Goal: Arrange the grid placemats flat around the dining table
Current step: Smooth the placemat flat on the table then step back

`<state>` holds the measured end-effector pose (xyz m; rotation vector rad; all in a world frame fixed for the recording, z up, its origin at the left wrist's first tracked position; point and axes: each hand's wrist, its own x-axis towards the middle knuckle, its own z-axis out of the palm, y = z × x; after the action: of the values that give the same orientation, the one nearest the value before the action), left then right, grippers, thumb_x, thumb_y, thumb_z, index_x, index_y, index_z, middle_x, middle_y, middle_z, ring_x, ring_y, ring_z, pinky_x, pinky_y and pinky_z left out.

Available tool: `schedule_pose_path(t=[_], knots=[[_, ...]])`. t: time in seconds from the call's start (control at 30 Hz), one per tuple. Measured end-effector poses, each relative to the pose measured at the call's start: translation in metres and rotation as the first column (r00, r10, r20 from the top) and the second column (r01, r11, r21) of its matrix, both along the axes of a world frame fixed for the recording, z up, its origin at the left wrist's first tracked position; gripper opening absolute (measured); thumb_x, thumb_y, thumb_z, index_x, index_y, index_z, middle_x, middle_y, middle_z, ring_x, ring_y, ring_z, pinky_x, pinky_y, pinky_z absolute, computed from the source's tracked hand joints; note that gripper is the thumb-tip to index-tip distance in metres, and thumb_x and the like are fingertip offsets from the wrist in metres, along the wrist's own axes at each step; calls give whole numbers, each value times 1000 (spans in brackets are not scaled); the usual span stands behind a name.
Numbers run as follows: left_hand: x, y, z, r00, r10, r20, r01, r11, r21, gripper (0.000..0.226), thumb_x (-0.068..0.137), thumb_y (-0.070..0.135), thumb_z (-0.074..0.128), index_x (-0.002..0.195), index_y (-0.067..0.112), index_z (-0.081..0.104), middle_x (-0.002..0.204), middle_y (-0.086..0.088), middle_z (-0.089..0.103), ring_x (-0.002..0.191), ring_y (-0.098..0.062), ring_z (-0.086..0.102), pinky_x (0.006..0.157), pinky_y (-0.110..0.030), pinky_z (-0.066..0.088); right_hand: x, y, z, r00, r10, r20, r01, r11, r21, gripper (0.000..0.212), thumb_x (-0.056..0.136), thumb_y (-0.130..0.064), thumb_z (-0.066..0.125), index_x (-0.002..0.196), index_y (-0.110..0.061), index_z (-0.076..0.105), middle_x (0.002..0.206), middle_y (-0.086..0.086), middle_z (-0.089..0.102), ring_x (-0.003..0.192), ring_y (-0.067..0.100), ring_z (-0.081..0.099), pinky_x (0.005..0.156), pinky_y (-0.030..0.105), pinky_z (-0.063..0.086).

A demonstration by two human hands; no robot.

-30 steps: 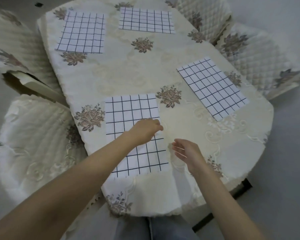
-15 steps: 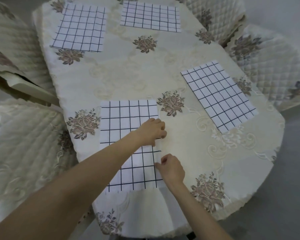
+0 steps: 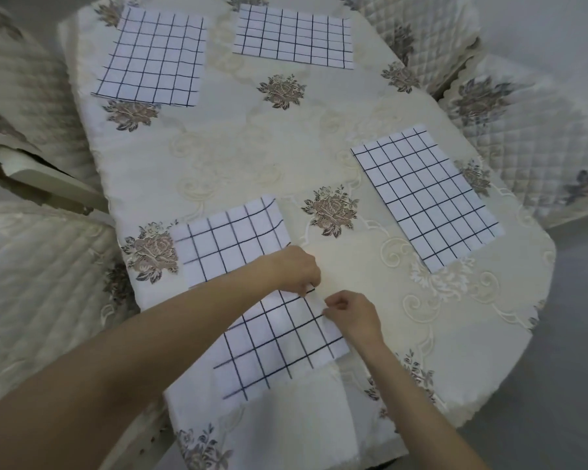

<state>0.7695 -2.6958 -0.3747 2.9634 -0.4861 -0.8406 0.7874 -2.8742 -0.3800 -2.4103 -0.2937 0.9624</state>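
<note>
Both hands are working the right edge of the nearest placemat (image 3: 252,266), which lies crooked on the table (image 3: 353,266) in front of the person. The left hand (image 3: 291,268) reaches across it, fingers curled down and pinching the edge just beyond the right hand (image 3: 352,315), whose fingertips are also closed on that edge, thumb against forefinger. Past the fingers, the mat's far corner curls up a little. Three other placemats already lie flat: one (image 3: 425,195) off to the right of the fingers, two (image 3: 151,57) (image 3: 294,37) well beyond them. This looks like the last mat being straightened; next it likely needs turning square, then smoothing flat.
</note>
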Motion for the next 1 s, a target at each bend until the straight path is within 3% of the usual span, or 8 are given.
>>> schedule_pose_path(t=[0.07,0.17,0.33,0.47,0.67,0.87,0.93,1.0], knots=[[0,5,7,990,144,-9,-144,985,-98,23,93,30,58,110,15,65,105,-7,68,99,-28,62,70,-32,42,24,-2,4,999,-40,-37,43,996,83,8,77,-25,76,82,-20,72,82,-4,70,83,13,65,68,22,44],[-1,24,13,904,428,-23,-417,865,-278,18,90,32,59,90,15,66,85,-6,66,90,-27,60,66,-31,39,54,-9,8,962,-187,-199,223,959,177,36,79,-34,76,78,1,66,78,5,66,72,17,59,66,25,44],[-11,62,5,712,695,-95,-649,601,-466,25,90,29,63,73,11,59,65,-3,53,69,-20,47,61,-31,32,78,-26,8,853,-295,-431,361,929,79,39,83,-46,69,97,-9,72,88,6,73,80,21,66,81,33,54],[-24,81,-9,441,875,-198,-755,243,-610,33,91,25,64,67,5,53,58,0,35,54,-13,33,55,-29,23,78,-37,-1,821,-279,-498,380,918,113,43,83,-45,70,108,-9,69,104,7,73,97,23,70,87,33,56],[-48,84,-21,-3,892,-452,-613,-358,-704,39,91,18,64,62,12,39,56,5,26,46,-6,23,45,-19,18,72,-22,-1,782,-291,-551,468,858,211,26,88,-23,69,106,-5,68,108,10,73,103,21,70,95,33,52],[-69,79,-40,-360,726,-586,-425,-687,-589,24,91,16,63,71,16,49,80,-8,45,74,-19,40,61,-28,33,59,16,-2,851,-277,-446,407,885,225,11,83,-10,70,89,-8,61,82,13,57,73,20,55,69,25,49],[-77,76,-45,-435,676,-595,-370,-737,-566,14,92,14,62,79,15,57,93,-6,51,88,-19,46,78,-29,40,56,27,-10,891,-285,-354,374,902,214,21,82,-8,72,100,-8,62,76,9,56,61,16,50,54,19,46],[-84,74,-47,-493,649,-579,-340,-756,-558,5,93,14,61,97,12,59,101,-2,52,96,-19,47,84,-28,37,54,37,-19,936,-240,-258,294,935,200,39,79,-12,75,113,-4,60,83,8,57,65,19,52,58,24,45]])
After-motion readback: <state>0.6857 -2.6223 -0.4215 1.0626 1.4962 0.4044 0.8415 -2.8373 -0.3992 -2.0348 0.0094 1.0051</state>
